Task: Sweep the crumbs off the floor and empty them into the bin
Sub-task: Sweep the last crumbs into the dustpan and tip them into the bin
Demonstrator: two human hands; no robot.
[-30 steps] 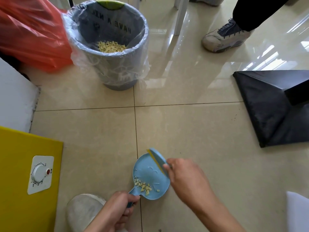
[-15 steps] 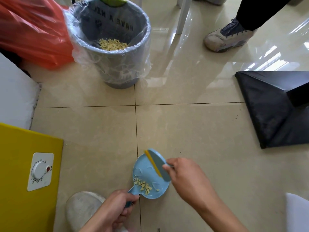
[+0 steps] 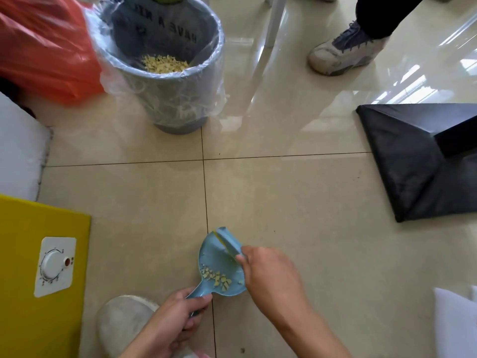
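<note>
Brush point(image 3: 230, 242) edged forward; left hand point(image 3: 178, 316), right hand point(image 3: 271, 277) clamped; dustpan point(image 3: 219, 267) mouth faces bin point(image 3: 165, 73).

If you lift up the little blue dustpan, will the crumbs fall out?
Probably not, if it stays level: the crumbs sit loose near the handle end of the dustpan, so tipping the open front edge down would likely spill them. It looks like light, stiff plastic; the left hand holds it alone.

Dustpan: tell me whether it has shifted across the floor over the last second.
No. The dustpan, held in the left hand, lies across the same vertical grout line as before, equally far below the tile crossing; only the camera drifted.
</note>
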